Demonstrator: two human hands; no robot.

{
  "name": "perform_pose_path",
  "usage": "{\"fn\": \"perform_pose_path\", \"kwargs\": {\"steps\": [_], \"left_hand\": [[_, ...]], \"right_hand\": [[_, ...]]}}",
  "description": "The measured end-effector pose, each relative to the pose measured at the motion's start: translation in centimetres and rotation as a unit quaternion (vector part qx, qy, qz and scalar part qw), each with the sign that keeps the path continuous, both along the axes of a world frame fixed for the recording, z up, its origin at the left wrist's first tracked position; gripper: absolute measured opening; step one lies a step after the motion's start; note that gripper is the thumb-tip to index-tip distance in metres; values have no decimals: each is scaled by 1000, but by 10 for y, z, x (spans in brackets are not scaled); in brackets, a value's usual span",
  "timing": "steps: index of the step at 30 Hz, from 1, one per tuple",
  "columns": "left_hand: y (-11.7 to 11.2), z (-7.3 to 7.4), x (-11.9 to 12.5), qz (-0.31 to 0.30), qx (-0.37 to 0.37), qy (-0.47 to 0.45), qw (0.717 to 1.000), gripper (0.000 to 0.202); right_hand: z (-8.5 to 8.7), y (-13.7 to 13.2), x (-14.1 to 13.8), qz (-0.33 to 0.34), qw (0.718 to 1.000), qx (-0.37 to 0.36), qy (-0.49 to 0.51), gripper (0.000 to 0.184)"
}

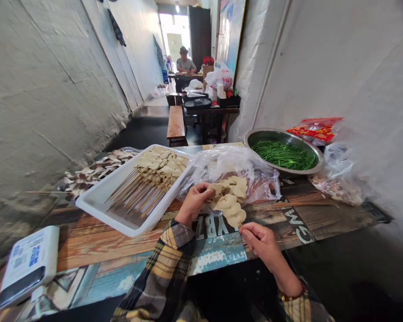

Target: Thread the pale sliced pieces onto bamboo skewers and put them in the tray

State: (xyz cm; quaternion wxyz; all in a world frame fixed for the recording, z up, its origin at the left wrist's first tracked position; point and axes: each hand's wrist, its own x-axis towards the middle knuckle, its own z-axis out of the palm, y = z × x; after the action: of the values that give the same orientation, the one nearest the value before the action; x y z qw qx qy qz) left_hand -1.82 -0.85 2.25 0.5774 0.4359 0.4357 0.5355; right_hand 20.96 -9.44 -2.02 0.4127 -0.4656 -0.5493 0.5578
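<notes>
My right hand (pixel 261 240) pinches a thin wooden skewer threaded with several flat, round, pale beige slices (pixel 230 208). The slices point away from me, over the table. To their left, my left hand (pixel 195 200) is closed, thumb and fingertips together on a pale slice (pixel 216 189). Behind the skewer, more loose slices (pixel 237 185) lie on a clear plastic bag (pixel 260 176). A white tray (pixel 87 202) at the left holds rows of finished-looking skewers (pixel 144 188), their slices at the far end and sticks towards me.
Mushroom-like strips (pixel 102 167) lie left of the tray. A white scale-like device (pixel 32 264) stands front left. A metal bowl of green chives (pixel 285 154) is back right, beside plastic bags (pixel 339 163). Loose skewers (pixel 302 204) lie right. A person (pixel 186 62) sits far back.
</notes>
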Motion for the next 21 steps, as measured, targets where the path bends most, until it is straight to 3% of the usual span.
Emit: {"fn": "perform_pose_path", "kwargs": {"steps": [8, 21], "left_hand": [[-2, 2, 4, -4, -1, -32, 999, 32], [-2, 0, -1, 31, 9, -47, 998, 25]], "right_hand": [[-4, -4, -1, -13, 993, 58, -98, 35], [-3, -6, -3, -25, 986, 103, -127, 30]]}}
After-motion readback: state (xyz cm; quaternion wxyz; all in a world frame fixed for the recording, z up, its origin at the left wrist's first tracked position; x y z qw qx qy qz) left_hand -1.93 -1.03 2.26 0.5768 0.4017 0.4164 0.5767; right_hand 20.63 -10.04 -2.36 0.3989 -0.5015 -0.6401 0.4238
